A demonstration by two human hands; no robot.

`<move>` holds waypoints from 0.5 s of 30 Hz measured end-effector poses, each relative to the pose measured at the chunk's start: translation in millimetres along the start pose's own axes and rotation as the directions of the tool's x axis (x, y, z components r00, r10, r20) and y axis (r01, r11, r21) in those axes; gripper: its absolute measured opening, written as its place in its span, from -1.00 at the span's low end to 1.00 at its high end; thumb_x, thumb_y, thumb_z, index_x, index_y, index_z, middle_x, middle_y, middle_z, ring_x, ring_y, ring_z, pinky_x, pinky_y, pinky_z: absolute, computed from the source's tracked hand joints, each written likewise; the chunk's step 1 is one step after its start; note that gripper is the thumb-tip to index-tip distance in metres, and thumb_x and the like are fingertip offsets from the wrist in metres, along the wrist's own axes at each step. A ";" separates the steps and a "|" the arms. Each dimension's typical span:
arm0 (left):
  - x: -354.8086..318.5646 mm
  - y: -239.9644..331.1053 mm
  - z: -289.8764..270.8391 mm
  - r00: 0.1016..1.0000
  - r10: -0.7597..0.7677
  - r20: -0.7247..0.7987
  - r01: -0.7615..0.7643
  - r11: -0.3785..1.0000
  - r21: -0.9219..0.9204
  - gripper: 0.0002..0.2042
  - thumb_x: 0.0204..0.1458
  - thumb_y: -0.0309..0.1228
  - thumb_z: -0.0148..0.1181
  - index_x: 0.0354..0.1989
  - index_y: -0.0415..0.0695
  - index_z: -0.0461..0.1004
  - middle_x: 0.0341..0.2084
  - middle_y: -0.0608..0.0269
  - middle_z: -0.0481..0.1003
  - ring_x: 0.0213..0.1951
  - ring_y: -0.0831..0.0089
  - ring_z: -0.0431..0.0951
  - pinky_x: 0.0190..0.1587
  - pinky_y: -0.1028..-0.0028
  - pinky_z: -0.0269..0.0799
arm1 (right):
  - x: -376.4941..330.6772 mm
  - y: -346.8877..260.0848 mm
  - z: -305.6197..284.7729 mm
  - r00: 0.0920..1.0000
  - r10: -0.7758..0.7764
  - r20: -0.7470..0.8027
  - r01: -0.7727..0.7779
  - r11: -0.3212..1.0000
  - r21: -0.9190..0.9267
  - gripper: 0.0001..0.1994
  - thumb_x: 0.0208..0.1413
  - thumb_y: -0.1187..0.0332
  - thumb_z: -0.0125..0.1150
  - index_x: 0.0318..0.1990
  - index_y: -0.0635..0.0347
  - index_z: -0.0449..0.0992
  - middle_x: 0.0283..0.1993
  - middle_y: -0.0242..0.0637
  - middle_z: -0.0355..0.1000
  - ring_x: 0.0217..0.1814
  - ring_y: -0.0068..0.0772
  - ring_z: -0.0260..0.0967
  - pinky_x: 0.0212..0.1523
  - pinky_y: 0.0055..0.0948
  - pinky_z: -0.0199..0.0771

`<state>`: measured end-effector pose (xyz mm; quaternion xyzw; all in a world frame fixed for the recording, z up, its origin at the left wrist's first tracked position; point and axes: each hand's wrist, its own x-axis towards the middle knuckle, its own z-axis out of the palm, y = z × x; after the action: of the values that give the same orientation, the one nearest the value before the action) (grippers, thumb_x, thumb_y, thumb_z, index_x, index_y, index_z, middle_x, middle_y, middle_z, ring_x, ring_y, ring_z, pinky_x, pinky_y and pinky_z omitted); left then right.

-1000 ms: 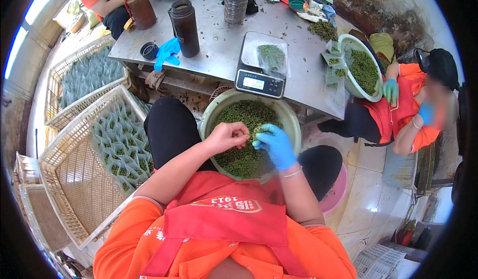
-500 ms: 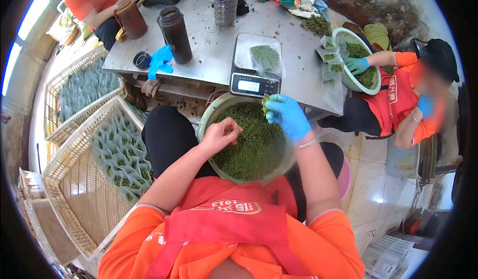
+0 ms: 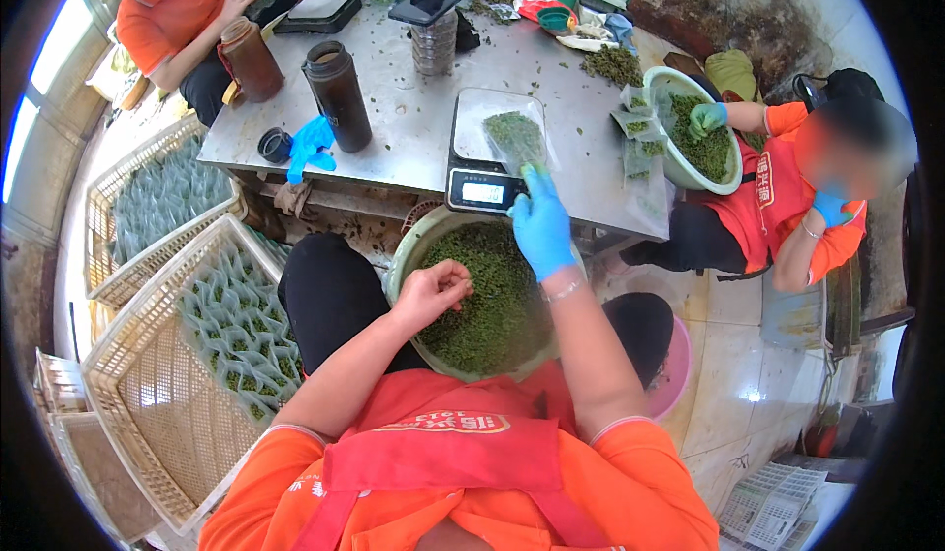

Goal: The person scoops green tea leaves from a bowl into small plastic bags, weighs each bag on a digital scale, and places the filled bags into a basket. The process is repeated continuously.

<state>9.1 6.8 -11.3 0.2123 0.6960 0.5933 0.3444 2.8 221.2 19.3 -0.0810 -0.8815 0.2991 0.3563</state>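
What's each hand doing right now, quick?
Left hand: bare, curled shut over the green leaves.
Right hand: blue-gloved, at the scale; grip cannot be told.

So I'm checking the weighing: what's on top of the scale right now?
On the scale lies a clear bag of green leaves. The gloved right hand reaches to its lower edge, covering that corner and part of the scale.

A dull, scuffed metal table (image 3: 413,128) carries a glossy clear plastic pouch (image 3: 514,138), and the plastic crates (image 3: 148,394) look matt.
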 end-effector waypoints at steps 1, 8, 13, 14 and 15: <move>-0.7 -1.5 -0.4 1.000 0.014 -0.012 -0.014 1.000 0.003 -0.88 0.07 -0.51 0.06 -0.25 -0.27 0.35 -0.41 0.19 0.50 -0.39 0.57 0.50 -0.40 0.57 0.49 | -1.6 -11.0 -13.1 0.999 0.047 0.005 -0.047 0.997 0.055 -0.65 0.11 0.52 -0.09 0.08 0.31 0.31 -0.14 -0.20 0.47 -0.48 -0.57 0.42 -0.45 -0.55 0.45; 0.6 18.0 1.0 0.998 -0.003 -0.056 -0.024 0.875 -0.483 -0.78 0.06 -0.51 0.09 -0.13 -0.21 0.28 -0.33 0.11 0.53 -0.48 0.61 0.48 -0.49 0.64 0.44 | -70.7 -43.1 -52.1 0.655 0.389 0.648 -0.748 0.461 0.478 -0.72 0.09 0.41 0.12 -0.03 0.28 0.40 -0.24 -0.22 0.44 -0.53 -0.56 0.39 -0.48 -0.61 0.42; -6.6 20.9 10.9 0.993 -0.015 -0.115 -0.039 0.890 -0.455 -0.76 0.05 -0.48 0.12 -0.12 -0.19 0.29 -0.30 0.22 0.54 -0.49 0.73 0.44 -0.60 0.74 0.32 | -94.7 -52.1 -37.2 0.496 0.300 0.815 -0.868 0.170 0.466 -0.80 0.10 0.42 0.09 -0.14 0.31 0.42 -0.32 -0.25 0.46 -0.51 -0.48 0.44 -0.47 -0.58 0.45; -8.6 21.3 10.8 0.989 -0.017 -0.144 -0.047 0.902 -0.430 -0.76 0.05 -0.48 0.13 -0.12 -0.19 0.30 -0.30 0.25 0.54 -0.49 0.76 0.44 -0.62 0.76 0.30 | -97.1 -50.3 -35.9 0.484 0.313 0.817 -0.875 0.160 0.457 -0.82 0.10 0.42 0.09 -0.16 0.30 0.43 -0.34 -0.25 0.47 -0.51 -0.48 0.44 -0.48 -0.58 0.45; -9.0 22.6 9.9 0.986 -0.017 -0.165 -0.051 0.917 -0.395 -0.76 0.04 -0.47 0.13 -0.12 -0.16 0.31 -0.28 0.31 0.54 -0.49 0.80 0.42 -0.62 0.78 0.27 | -96.2 -47.8 -35.6 0.475 0.325 0.818 -0.880 0.153 0.450 -0.84 0.10 0.43 0.08 -0.19 0.29 0.43 -0.36 -0.25 0.47 -0.51 -0.48 0.44 -0.48 -0.57 0.45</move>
<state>19.8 11.8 12.1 0.0940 0.5851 0.7408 0.3163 100.8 165.1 11.6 -0.1745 -0.5404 0.8186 -0.0863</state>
